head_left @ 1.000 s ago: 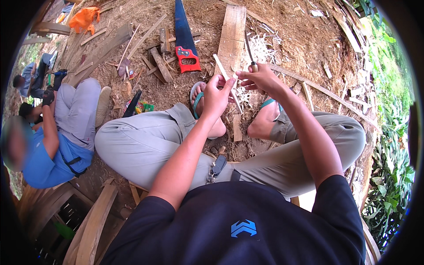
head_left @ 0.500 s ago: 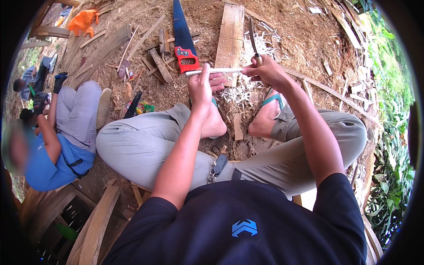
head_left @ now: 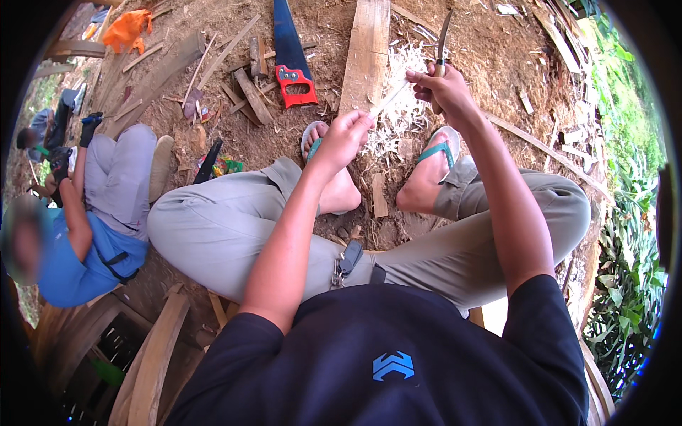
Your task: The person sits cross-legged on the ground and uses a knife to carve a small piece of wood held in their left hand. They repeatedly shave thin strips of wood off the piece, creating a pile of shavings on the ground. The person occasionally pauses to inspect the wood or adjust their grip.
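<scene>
Left grip pinches the near end of a pale wooden strip | strip slants between both grips, above the ground | right grip wraps a knife, blade pointing away, strip's far end at its fingertips | ground: red-handled saw off the left edge of a plank, shavings along its right edge

A thin, straight, pale wooden strip is held slantwise, its nearer end pinched in the fingers of the left hand and its farther end set at the fingertips of the right hand. A knife with a narrow, dark, slightly curved blade and a light-coloured handle is gripped in the right hand, its tip pointed away from the body, its blade clear of the strip.
</scene>
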Demonstrator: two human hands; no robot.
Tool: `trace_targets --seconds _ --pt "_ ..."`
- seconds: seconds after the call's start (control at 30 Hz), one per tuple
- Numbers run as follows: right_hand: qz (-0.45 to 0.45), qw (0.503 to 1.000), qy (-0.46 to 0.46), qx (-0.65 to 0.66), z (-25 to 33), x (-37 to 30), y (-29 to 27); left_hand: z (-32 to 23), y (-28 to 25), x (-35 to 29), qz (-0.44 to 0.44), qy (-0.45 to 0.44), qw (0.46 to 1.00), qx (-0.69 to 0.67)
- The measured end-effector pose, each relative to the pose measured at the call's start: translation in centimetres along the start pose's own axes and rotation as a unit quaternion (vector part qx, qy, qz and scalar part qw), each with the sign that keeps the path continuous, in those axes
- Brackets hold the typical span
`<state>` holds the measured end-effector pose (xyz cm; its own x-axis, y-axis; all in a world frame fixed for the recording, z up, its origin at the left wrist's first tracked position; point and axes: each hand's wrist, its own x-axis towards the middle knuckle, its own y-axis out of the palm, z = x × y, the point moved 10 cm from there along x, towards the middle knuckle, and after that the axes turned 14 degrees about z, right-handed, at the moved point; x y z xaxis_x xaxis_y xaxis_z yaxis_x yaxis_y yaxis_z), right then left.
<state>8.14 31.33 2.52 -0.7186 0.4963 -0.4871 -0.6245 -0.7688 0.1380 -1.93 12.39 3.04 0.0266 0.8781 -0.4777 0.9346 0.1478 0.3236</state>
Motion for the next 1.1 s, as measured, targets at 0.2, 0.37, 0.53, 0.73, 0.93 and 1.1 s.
trace_targets --seconds 0.2,0.37,0.53,0.73,0.93,1.1 --pt "0.022 0.996 0.05 -0.072 -1.8 -0.2 1.5 3.0 3.0 0.2 0.065 -0.077 0.992 -0.073" --pt "0.031 0.887 0.099 -0.45 -2.1 -0.3 2.4 6.2 -0.3 -0.2 -0.075 -0.128 0.988 -0.044" --pt "0.084 0.829 0.096 -0.544 -2.9 -1.9 5.8 9.4 -4.9 -0.2 -0.164 -0.169 0.972 0.017" --pt "0.108 0.789 0.041 -0.603 -1.7 -4.0 9.1 13.5 -8.3 1.4 -0.194 -0.164 0.959 0.122" --pt "0.123 0.775 0.076 -0.615 -1.2 -5.6 11.0 14.9 -8.7 1.5 -0.228 -0.177 0.947 0.142" --pt "0.133 0.765 0.098 -0.623 -0.4 -7.0 11.2 10.6 -5.0 0.8 -0.184 -0.136 0.974 -0.002"
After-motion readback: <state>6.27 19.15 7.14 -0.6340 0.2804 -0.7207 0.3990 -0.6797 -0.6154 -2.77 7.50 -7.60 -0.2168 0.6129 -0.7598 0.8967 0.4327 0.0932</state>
